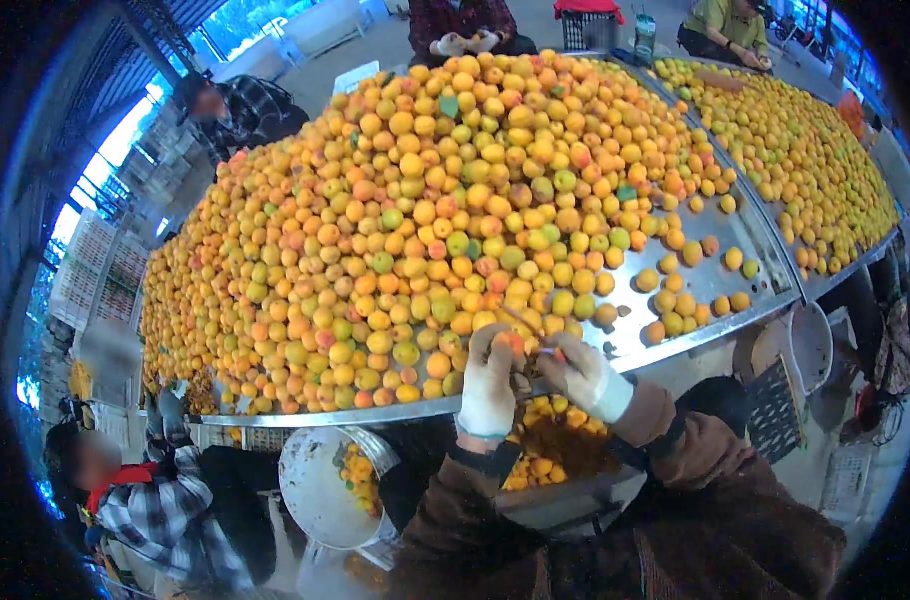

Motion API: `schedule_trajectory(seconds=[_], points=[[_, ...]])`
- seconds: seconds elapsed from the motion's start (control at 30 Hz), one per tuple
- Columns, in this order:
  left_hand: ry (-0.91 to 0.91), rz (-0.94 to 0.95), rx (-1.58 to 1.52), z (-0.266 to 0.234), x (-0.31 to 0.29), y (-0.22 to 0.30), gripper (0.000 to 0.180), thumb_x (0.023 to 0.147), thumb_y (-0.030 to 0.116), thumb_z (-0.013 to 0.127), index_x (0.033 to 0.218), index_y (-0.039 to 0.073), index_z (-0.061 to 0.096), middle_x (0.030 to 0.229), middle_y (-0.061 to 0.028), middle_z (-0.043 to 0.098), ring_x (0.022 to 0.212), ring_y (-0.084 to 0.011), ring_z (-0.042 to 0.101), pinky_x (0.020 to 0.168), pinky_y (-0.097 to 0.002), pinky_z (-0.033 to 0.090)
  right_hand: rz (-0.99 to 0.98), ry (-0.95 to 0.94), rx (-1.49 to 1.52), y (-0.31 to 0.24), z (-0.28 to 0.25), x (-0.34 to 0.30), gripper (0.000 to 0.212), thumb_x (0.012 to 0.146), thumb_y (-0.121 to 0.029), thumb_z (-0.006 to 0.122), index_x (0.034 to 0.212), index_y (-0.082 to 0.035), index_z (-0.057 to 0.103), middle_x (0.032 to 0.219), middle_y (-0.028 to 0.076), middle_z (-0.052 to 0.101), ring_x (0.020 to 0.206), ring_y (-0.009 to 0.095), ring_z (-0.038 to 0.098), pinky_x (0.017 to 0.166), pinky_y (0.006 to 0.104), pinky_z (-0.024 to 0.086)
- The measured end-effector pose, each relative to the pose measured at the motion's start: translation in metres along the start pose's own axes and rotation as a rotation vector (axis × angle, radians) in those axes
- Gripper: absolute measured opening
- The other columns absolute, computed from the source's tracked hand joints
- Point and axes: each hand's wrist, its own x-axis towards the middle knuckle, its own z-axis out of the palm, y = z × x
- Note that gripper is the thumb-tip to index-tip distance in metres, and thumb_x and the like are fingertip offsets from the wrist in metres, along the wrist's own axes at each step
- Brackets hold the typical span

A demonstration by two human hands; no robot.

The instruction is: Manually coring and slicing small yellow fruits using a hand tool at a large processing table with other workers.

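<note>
Both my hands wear whitish work gloves and meet over the near edge of a metal table (635, 340) heaped with apricots (425, 210). My left hand (489, 385) is closed around an orange-red apricot (513, 343), only part of which shows between the fingers. Close beside it, my right hand (587, 378) is closed in a pinch, with a small reddish and bluish bit showing at its fingertips; its kind is too small to make out. Below my hands is a container of orange apricot pieces (535, 472), partly hidden by my forearms.
A white bucket (305, 485) with some orange fruit stands left of my arms. Another pale bucket (811, 345) is at the right, near a dark perforated crate (775, 408). A second heap (795, 160) lies beyond the table's divider. Several people sit around, one at near left (165, 500).
</note>
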Motion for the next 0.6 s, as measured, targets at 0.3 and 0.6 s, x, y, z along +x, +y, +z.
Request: schedule_trajectory(seconds=[0.3, 0.6], points=[[-0.015, -0.132, -0.58, 0.008, 0.007, 0.012, 0.034, 0.099, 0.02, 0.047, 0.13, 0.006, 0.046, 0.102, -0.0037, 0.056, 0.087, -0.013, 0.054, 0.075, -0.0294, 0.046, 0.019, 0.004, 0.023, 0.021, 0.004, 0.006, 0.031, 0.091, -0.023, 0.058, 0.114, -0.002, 0.052, 0.078, 0.016, 0.062, 0.073, 0.024, 0.063, 0.065, 0.0355, 0.049], [-0.039, -0.142, -0.665, 0.002, 0.002, 0.016, 0.035, 0.096, 0.02, 0.052, 0.128, 0.005, 0.049, 0.117, -0.0048, 0.054, 0.109, -0.0178, 0.051, 0.097, -0.0321, 0.04, -0.029, -0.004, 0.083, 0.003, 0.006, -0.002, 0.026, 0.094, -0.021, 0.056, 0.112, -0.003, 0.053, 0.077, 0.013, 0.06, 0.071, 0.018, 0.06, 0.063, 0.0327, 0.048]])
